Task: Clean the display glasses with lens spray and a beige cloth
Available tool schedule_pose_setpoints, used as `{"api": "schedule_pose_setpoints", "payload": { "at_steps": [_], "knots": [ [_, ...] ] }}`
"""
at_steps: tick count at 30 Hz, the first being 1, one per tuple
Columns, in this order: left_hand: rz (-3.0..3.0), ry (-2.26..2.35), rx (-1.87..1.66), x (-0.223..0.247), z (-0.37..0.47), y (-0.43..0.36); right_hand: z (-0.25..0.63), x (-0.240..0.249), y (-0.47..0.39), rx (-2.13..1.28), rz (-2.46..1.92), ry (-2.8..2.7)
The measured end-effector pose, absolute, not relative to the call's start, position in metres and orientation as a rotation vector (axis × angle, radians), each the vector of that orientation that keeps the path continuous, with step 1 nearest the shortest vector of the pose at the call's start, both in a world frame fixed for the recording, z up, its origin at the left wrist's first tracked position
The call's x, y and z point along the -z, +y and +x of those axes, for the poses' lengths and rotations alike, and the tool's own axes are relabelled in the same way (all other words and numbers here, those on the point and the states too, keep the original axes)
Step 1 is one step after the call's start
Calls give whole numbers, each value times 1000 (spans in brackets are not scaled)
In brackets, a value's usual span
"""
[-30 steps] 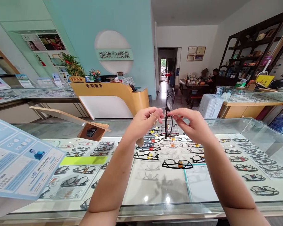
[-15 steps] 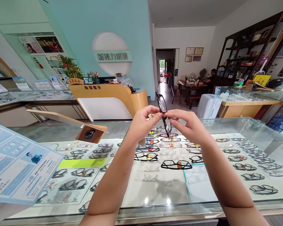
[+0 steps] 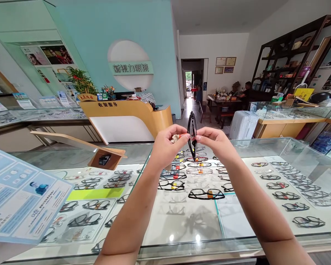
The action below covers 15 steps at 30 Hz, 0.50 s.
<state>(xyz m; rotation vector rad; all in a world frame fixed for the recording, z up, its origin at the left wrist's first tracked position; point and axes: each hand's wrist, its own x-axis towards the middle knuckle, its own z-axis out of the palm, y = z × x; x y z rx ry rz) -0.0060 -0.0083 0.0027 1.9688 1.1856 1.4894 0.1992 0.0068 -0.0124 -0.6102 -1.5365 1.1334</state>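
Observation:
Above the glass display case [image 3: 179,224], I hold black-framed eyeglasses [image 3: 192,121] turned on end, seen nearly edge-on, with one end up and one down. My left hand [image 3: 171,145] is closed, thumb and fingers pinching the left side of the frame. A crumpled pale bit of cloth or tissue [image 3: 175,138] with some red beside it is also tucked in its fingers. My right hand [image 3: 216,143] pinches the frame from the other side near its middle. Below lie rows of eyeglasses, among them a black pair with an orange tag [image 3: 206,194].
A blue-and-white printed card [image 3: 24,195] stands at the left, near a wooden stand [image 3: 102,156]. A yellow-and-white counter [image 3: 121,117] is beyond the case. Farther back right are a silver suitcase [image 3: 243,127], a dark shelf [image 3: 281,62] and a seated person [image 3: 247,92].
The eyeglasses have turned from a slanted view of the lenses to nearly edge-on and upright. My right hand has shifted its fingers slightly on the frame; my left hand keeps its place.

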Motion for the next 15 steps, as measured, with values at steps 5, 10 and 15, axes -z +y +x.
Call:
{"api": "schedule_pose_setpoints", "payload": {
  "at_steps": [5,10,15],
  "knots": [
    [2008,1254,-1572,-2,-12,-8,204,10,6,-1228,-624,-1504],
    [2136,1418,-1734,0,-22,-3,213,6,6,-1243,-698,-1568],
    [2305,1490,-1845,1,-26,2,221,6,10,-1264,-757,-1668]
  ]
}}
